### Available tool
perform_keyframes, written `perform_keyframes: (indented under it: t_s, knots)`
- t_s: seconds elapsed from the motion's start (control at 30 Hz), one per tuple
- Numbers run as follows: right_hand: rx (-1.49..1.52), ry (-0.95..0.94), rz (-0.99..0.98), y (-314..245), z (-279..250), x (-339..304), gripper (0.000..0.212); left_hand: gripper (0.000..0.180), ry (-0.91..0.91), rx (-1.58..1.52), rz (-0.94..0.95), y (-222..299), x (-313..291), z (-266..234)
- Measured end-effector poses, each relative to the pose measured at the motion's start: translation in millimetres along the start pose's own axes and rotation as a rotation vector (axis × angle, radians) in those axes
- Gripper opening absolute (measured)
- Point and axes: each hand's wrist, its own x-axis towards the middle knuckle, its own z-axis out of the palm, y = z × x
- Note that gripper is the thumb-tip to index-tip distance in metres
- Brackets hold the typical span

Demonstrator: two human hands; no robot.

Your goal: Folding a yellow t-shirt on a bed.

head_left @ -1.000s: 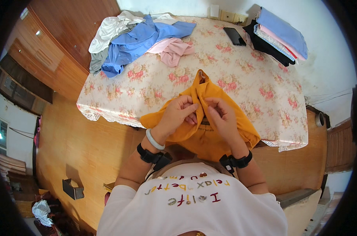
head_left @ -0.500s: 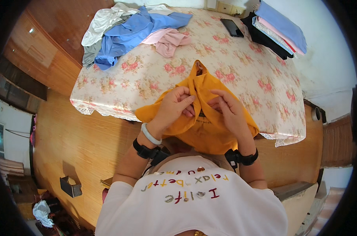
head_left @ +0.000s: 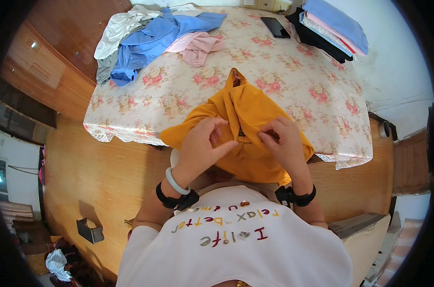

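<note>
A mustard-yellow garment (head_left: 255,103), seemingly a shirt, lies over the near edge of the bed and hangs down toward my lap. Its cloth rises to a peak at the far end, where a small pale curved piece shows in the opening. A dark label sits in its middle fold. My left hand (head_left: 202,146) hovers over the left part of the cloth, thumb stretched out and fingers apart, gripping nothing. On the other side of the fold, my right hand (head_left: 282,139) has its fingers curled, thumb and forefinger pinching the cloth near the label.
The bed has a floral cover (head_left: 174,103). At its far left lies a loose heap with a blue garment (head_left: 147,45), a pink garment (head_left: 201,48) and a white garment (head_left: 119,33). A black phone (head_left: 275,27) lies beside folded clothes (head_left: 329,31) at the far right.
My left hand has come off the central fold and opened, moving left and nearer to me. My right hand has shifted slightly nearer, its fingers curling in at the cloth.
</note>
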Motion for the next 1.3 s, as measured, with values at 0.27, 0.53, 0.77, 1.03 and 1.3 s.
perform_keyframes:
  t_s: [0.27,0.53,0.77,1.03,1.3]
  knots:
    - [-0.065,0.008,-0.01,-7,2,1,0.014,0.035,0.002,0.426,0.16,-2,-14,8]
    - [0.04,0.07,-0.012,-11,1,-6,0.012,0.012,-0.011,0.2,0.051,-5,-13,5]
    - [0.265,0.042,0.116,-27,4,-12,0.014,0.011,-0.147,-0.393,-0.31,-10,-14,0]
    - [0.487,-0.095,0.259,-31,5,-15,0.018,0.013,-0.275,-0.71,-0.418,-3,-2,8]
    - [0.522,-0.041,0.3,-28,6,-19,0.013,0.011,-0.29,-0.757,-0.423,-2,2,15]
